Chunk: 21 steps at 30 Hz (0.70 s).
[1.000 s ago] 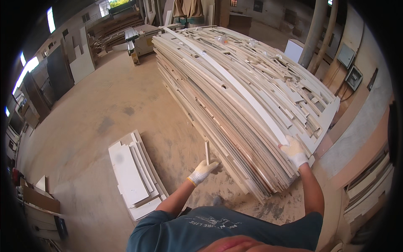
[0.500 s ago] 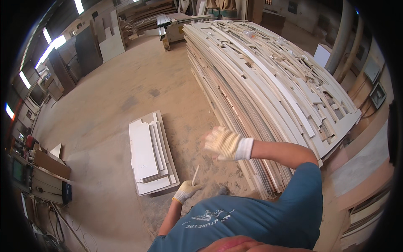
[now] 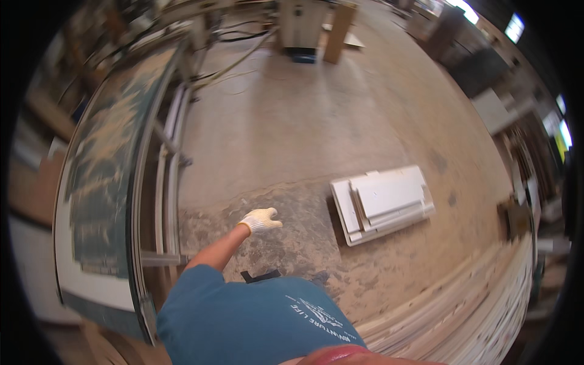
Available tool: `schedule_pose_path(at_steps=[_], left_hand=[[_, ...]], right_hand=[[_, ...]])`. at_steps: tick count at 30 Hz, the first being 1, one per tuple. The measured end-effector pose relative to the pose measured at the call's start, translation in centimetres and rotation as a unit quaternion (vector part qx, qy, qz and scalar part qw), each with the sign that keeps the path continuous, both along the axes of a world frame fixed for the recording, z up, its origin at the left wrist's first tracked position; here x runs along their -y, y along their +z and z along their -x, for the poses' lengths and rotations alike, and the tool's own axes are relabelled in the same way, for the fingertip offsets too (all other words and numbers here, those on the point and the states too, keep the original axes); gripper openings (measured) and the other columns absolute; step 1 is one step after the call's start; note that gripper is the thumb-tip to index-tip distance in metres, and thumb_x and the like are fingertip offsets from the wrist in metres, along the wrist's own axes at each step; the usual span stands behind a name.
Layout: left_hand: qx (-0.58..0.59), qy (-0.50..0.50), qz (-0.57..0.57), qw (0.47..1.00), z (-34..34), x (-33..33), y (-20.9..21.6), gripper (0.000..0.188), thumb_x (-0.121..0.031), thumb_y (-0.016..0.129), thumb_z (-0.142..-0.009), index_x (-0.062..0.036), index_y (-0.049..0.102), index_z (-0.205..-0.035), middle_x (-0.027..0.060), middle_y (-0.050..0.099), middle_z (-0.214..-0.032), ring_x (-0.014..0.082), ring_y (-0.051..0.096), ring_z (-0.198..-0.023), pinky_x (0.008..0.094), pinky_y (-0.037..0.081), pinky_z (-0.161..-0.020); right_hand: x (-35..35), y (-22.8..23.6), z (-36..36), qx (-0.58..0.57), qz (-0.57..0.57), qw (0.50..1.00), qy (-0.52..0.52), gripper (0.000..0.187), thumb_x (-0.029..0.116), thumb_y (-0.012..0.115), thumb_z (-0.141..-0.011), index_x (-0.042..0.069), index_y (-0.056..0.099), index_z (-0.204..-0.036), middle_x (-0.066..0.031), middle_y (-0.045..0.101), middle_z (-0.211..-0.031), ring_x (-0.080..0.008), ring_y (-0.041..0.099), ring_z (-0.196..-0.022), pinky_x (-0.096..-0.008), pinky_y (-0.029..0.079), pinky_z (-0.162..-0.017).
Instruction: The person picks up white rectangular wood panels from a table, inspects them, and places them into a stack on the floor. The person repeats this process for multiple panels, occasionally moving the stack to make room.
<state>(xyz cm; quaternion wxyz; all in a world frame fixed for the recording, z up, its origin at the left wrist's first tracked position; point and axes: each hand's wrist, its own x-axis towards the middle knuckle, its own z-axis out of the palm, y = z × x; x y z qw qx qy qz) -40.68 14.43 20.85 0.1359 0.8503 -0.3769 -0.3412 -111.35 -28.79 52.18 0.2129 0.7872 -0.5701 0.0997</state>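
Note:
My left hand [image 3: 261, 220], in a cream knitted work glove, reaches out over the stained concrete floor. Thumb and fingers are apart, with nothing visible between them. To its right, a low stack of white boards [image 3: 389, 193] of differing sizes lies on the floor, apart from the hand. My right hand is out of the picture.
A long machine bed [image 3: 100, 182] with a dusty dark green top and metal frame runs along the left. A large pile of wooden panels [image 3: 450, 310] is blurred at lower right. Far off stand a pale cabinet [image 3: 301, 24] and an upright brown board [image 3: 339, 33]; hoses [image 3: 237, 64] lie near them.
My view has swung left, bringing in the machine bed and shifting the white stack rightward. The thin wooden strip in my left hand is no longer seen. My right hand has left the view.

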Motion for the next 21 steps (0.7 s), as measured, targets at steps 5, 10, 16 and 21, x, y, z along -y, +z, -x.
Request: schedule_pose_path(at_steps=[5,10,16,21], left_hand=[[-0.048,0.108,-0.036,0.992,-1.7,-9.3,-4.5,0.068,-0.058,0.064,-0.090,-0.0095,0.062,-0.137,0.0245,0.068,-0.130,0.0413,0.064,-0.122,0.0497,0.050,-0.104],[-0.115,0.249,-0.047,0.961,1.7,-18.7,-8.1,0.073,-0.055,0.068,-0.087,-0.0107,0.058,-0.145,0.0240,0.063,-0.140,0.0426,0.060,-0.128,0.0524,0.049,-0.106],[0.001,0.711,-0.036,0.703,6.1,-42.3,-9.0,0.067,-0.053,0.067,-0.091,-0.0086,0.060,-0.141,0.0203,0.069,-0.133,0.0372,0.065,-0.124,0.0454,0.050,-0.105],[0.133,0.901,0.024,0.413,12.1,-59.8,-8.8,0.059,-0.053,0.059,-0.095,-0.0072,0.063,-0.132,0.0223,0.070,-0.128,0.0400,0.065,-0.123,0.0490,0.051,-0.103]], right_hand=[[1.7,-22.8,-12.7,-0.051,-0.259,0.964,0.026,0.038,0.030,0.065,-0.093,0.006,0.067,-0.122,-0.0200,0.072,-0.113,-0.0333,0.071,-0.104,-0.0429,0.056,-0.090],[0.5,-37.8,-30.3,-0.205,-0.485,0.832,0.173,0.055,0.033,0.070,-0.088,0.002,0.065,-0.133,-0.0242,0.072,-0.123,-0.0378,0.070,-0.113,-0.0426,0.053,-0.100],[-13.1,-41.6,-72.6,-0.250,-0.405,0.745,0.468,0.047,0.032,0.061,-0.090,0.002,0.072,-0.125,-0.0230,0.074,-0.117,-0.0388,0.070,-0.114,-0.0450,0.053,-0.099],[-45.8,-38.3,-88.6,-0.167,-0.591,0.480,0.626,0.037,0.016,0.053,-0.096,-0.002,0.072,-0.122,-0.0157,0.078,-0.090,-0.0230,0.075,-0.070,-0.0350,0.058,-0.066]])
